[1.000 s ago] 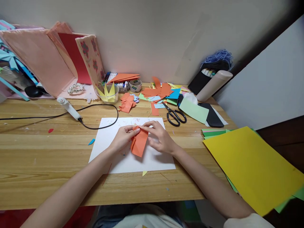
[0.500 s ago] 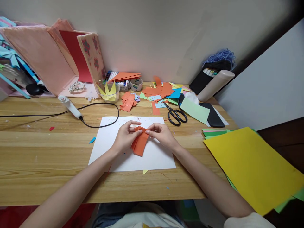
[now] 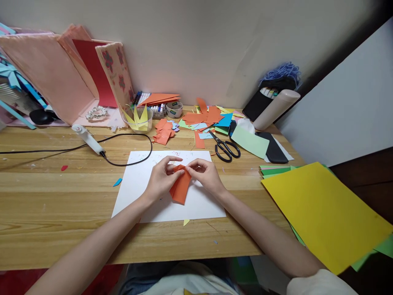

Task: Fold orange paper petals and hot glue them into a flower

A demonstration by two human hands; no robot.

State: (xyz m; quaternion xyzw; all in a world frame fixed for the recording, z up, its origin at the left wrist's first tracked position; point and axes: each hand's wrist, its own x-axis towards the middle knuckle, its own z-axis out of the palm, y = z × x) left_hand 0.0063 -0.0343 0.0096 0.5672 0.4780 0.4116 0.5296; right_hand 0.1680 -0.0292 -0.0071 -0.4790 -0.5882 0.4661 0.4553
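Observation:
Both hands meet over a white sheet of paper (image 3: 129, 196) that lies on the wooden table. Between them is a folded piece of orange paper (image 3: 181, 190), its lower end hanging toward me. My left hand (image 3: 162, 176) pinches its upper left part between thumb and fingers. The thumb and index finger of my right hand (image 3: 204, 174) grip the top right edge, close to the left thumb. The fingers behind the orange paper are partly hidden.
Black-handled scissors (image 3: 225, 149) lie beyond the right hand, near colored scraps (image 3: 204, 119). A white corded tool (image 3: 89, 139) is at the left, with its cable looping to the sheet. Yellow paper (image 3: 325, 213) tops a stack at the right edge.
My right thumb and index finger have shifted slightly left along the top of the orange paper. The whole view has moved a little.

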